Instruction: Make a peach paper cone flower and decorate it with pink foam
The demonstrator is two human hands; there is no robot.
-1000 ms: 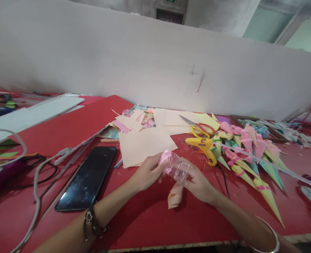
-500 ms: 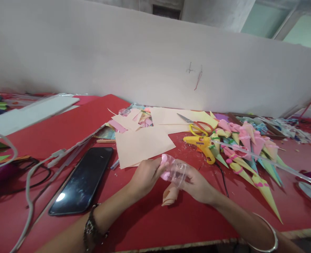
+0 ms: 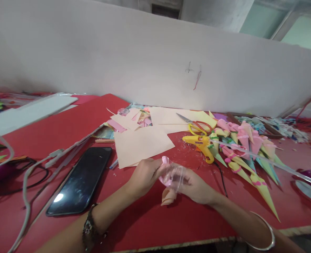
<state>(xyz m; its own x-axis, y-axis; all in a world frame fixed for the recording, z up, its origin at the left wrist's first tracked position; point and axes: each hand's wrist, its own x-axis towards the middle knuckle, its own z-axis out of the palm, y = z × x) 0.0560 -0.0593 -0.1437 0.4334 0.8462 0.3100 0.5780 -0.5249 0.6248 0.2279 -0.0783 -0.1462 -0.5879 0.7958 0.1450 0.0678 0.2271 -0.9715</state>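
Between my two hands is a small pink piece point(image 3: 166, 178) in clear crinkled plastic point(image 3: 177, 172). My left hand point(image 3: 145, 177) pinches the pink piece at its left side. The fingers of my right hand point(image 3: 196, 184) are closed on the plastic from the right. Just below them a rolled peach paper piece point(image 3: 168, 197) rests on the red table point(image 3: 145, 232). Behind my left hand lies a flat peach sheet point(image 3: 142, 146). A yellow glue gun point(image 3: 201, 144) with a long clear stick lies beyond my right hand.
Scissors point(image 3: 194, 124) lie on paper sheets at the back. Pastel paper cones point(image 3: 245, 151) are heaped at the right. A black phone point(image 3: 80, 181) and a white cable point(image 3: 26, 196) are at the left. A white wall point(image 3: 131, 52) rises behind.
The pink piece has shifted and turned between my fingers, and my right hand has moved slightly closer to my left. The surroundings stand as before.
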